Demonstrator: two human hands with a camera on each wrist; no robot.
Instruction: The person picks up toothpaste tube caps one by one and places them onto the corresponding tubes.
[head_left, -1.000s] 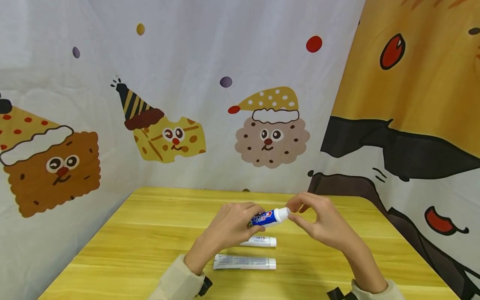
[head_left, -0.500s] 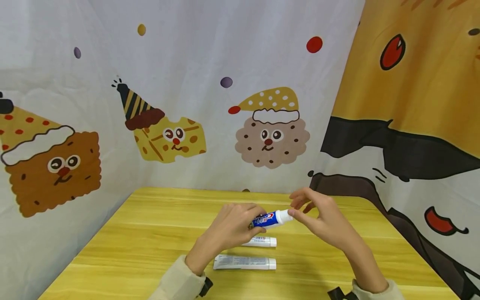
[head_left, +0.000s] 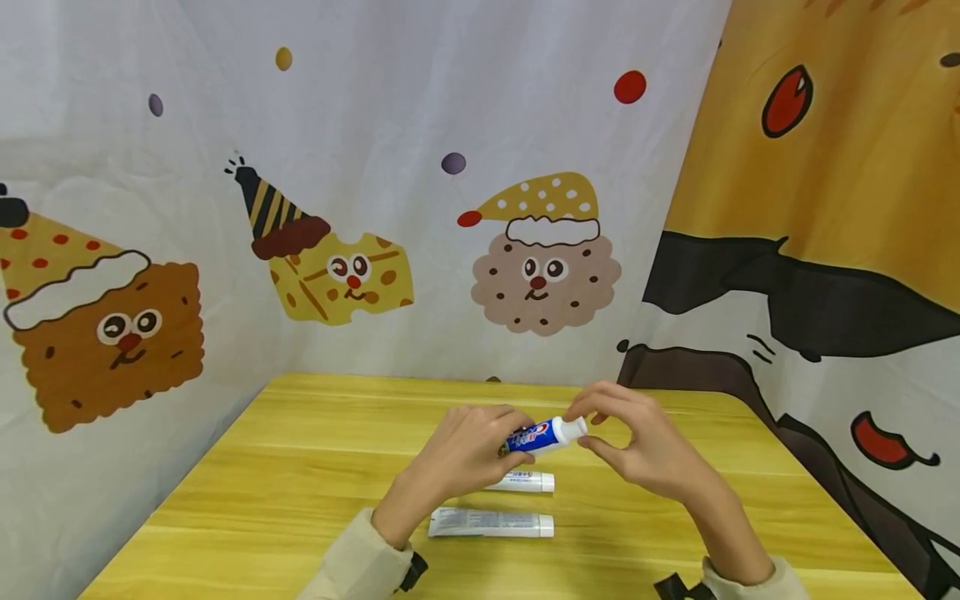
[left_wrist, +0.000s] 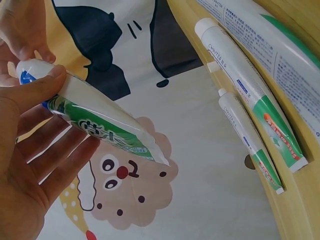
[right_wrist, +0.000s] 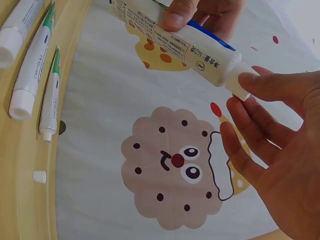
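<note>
My left hand (head_left: 468, 446) grips a blue, white and green toothpaste tube (head_left: 534, 437) in the air, thumb on one face and fingers behind, as the left wrist view shows. The tube tilts slightly, its white cap (head_left: 572, 429) toward my right hand (head_left: 656, 446). In the right wrist view the right thumb presses on the cap (right_wrist: 237, 82), with the index finger at its far side and the other fingers spread. Below the hands, two white tubes lie on the table, one nearer (head_left: 487, 523) and one partly behind the left hand (head_left: 534, 482).
Beside the larger tubes, both wrist views show a small slim tube (right_wrist: 51, 102) with a bare nozzle. A loose white cap (right_wrist: 39, 176) stands on the wooden table (head_left: 300, 467). A patterned curtain (head_left: 420, 100) hangs behind the table.
The right index finger has come down from above onto the cap, and the right hand has shifted slightly left. The left hand keeps its grip on the tube.
</note>
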